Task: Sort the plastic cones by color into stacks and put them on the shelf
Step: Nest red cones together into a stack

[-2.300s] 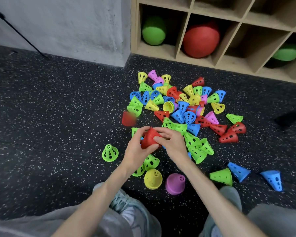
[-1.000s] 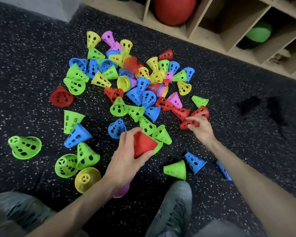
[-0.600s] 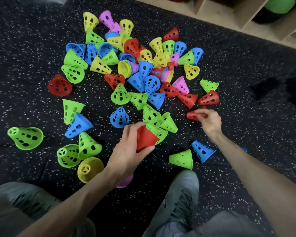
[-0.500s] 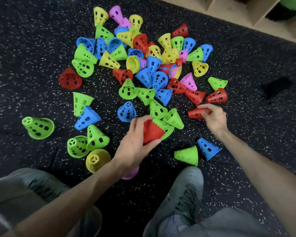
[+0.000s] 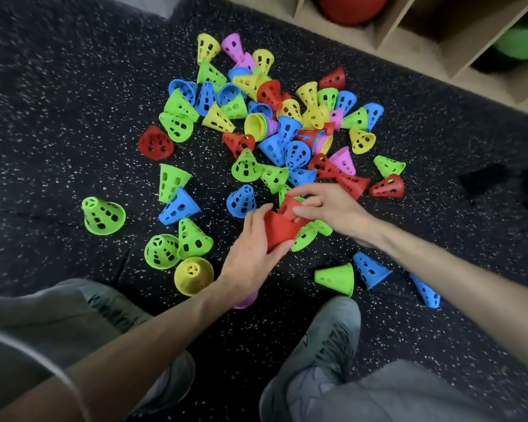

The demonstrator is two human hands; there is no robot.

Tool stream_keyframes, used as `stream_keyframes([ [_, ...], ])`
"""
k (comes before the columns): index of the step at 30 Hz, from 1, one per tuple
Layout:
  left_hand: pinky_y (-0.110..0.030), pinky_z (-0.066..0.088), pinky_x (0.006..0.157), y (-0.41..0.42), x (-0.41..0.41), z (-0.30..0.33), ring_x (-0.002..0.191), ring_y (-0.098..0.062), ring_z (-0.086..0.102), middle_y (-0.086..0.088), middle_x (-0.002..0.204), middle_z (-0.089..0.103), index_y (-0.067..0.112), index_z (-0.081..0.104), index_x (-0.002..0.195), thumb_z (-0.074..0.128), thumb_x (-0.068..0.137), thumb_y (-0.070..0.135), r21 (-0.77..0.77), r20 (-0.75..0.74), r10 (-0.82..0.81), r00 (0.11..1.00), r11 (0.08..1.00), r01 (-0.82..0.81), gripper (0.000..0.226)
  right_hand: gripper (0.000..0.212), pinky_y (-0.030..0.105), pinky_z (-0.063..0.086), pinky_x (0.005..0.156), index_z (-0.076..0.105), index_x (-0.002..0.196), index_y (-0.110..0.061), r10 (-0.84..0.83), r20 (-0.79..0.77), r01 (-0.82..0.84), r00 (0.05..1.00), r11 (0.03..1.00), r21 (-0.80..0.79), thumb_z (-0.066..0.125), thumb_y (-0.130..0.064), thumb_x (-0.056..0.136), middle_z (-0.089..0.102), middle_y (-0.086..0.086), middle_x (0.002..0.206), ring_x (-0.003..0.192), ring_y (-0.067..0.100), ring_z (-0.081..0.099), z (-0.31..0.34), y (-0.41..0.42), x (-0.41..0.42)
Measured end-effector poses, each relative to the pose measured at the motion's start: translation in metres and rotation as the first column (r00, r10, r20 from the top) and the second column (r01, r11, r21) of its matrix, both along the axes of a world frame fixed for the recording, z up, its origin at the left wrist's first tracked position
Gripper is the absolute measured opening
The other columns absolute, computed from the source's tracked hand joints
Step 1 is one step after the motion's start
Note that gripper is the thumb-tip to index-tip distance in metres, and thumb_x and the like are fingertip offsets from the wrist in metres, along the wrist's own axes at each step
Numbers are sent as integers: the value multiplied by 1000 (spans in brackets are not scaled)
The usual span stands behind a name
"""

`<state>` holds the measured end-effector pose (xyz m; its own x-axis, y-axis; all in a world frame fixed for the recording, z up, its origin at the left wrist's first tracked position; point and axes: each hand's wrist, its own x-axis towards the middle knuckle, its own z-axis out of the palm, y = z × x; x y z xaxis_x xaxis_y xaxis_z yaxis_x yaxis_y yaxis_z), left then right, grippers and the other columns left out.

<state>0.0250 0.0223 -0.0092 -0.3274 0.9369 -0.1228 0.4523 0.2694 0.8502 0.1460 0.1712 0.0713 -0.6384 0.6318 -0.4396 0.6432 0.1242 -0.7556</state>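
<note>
My left hand (image 5: 250, 254) grips a stack of red cones (image 5: 279, 231) above the floor. My right hand (image 5: 333, 208) pinches one more red cone (image 5: 288, 207) and holds it at the mouth of that stack. Behind the hands lies a heap of loose cones (image 5: 287, 123) in green, blue, yellow, red and pink. Loose red cones lie at the left (image 5: 155, 143) and right (image 5: 389, 187) of the heap. The wooden shelf (image 5: 415, 47) stands at the top right.
Green cones (image 5: 103, 215) and a yellow cone (image 5: 193, 275) lie to the left on the dark speckled floor. A green cone (image 5: 336, 278) and blue cones (image 5: 371, 269) lie near my right shoe (image 5: 326, 339). The shelf holds a red ball (image 5: 352, 9) and a green ball (image 5: 520, 41).
My right hand picked a red cone off the floor at the right and carried it left to the stack in my left hand. The view shifted slightly.
</note>
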Motion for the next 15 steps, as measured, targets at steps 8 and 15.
stream_keyframes([
  [8, -44, 53, 100, -2, -7, 6, 125, -16, 55, 7, 150, 34, 23, 23, 158, 66, 92, 54, 46, 5, -8, 1000, 999, 8, 84, 39, 45, 49, 107, 65, 129, -26, 61, 75, -61, 995, 998, -11, 73, -16, 92, 79, -1, 99, 97, 14, 75, 1, -20, -11],
  [15, -31, 49, 102, 25, -38, 75, 122, -8, 49, 5, 146, 38, 23, 29, 155, 69, 91, 52, 225, 16, 15, 1000, 974, -18, 81, 59, 18, 56, 84, 56, 137, -27, 108, 10, -108, 994, 983, 147, 78, -5, 87, 74, -9, 108, 95, 4, 73, 83, -18, -33],
])
